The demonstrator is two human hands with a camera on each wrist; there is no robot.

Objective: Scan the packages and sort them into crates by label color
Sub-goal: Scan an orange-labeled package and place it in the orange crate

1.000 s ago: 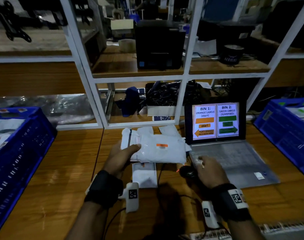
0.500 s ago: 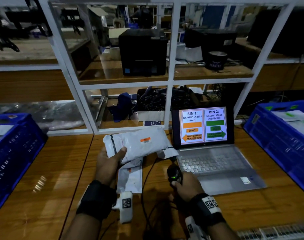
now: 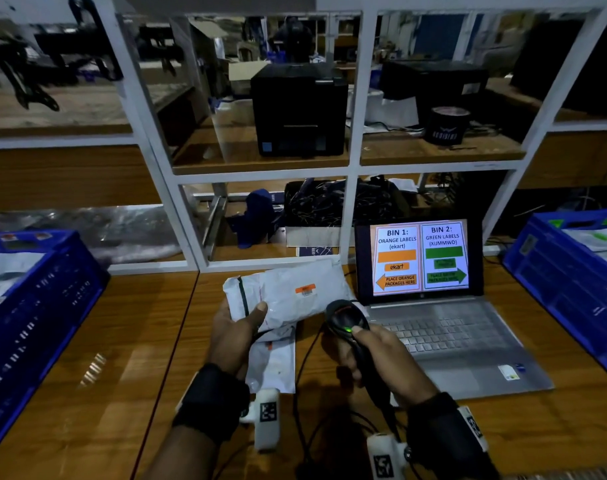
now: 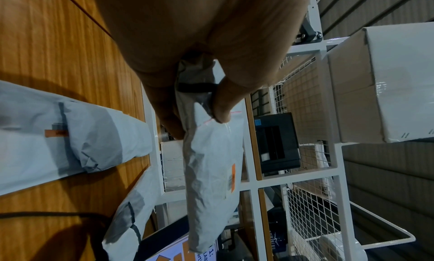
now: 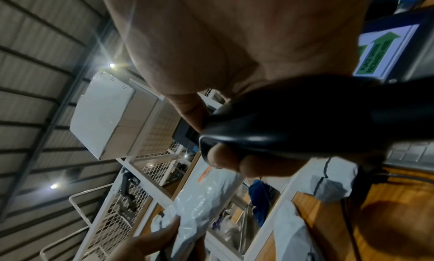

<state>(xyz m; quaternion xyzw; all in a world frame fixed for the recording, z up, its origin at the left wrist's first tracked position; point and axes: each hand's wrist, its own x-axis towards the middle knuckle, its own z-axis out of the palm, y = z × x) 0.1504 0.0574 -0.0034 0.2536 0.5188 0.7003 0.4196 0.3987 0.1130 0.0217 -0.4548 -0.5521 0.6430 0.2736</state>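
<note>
My left hand (image 3: 241, 327) holds a white poly package (image 3: 295, 296) with an orange label (image 3: 305, 289) lifted above the desk, thumb on top; the left wrist view shows thumb and fingers pinching the package (image 4: 211, 172) at its end. My right hand (image 3: 374, 355) grips a black barcode scanner (image 3: 347, 318) with a green light, its head just right of the package. The scanner (image 5: 293, 120) fills the right wrist view. More white packages (image 3: 272, 362) lie on the desk beneath. Blue crates stand at the left (image 3: 35, 306) and at the right (image 3: 568, 282), each holding packages.
An open laptop (image 3: 444, 327) right of centre shows bin 1 orange labels with a left arrow, bin 2 green labels with a right arrow. A white shelf frame (image 3: 352, 209) with black printers and tangled cables rises behind the desk. The scanner cable (image 3: 302, 393) trails over the wood.
The left hand lifted the orange-label package off the pile. The right hand picked the scanner up from the desk and brought it up to the package; its green light came on.
</note>
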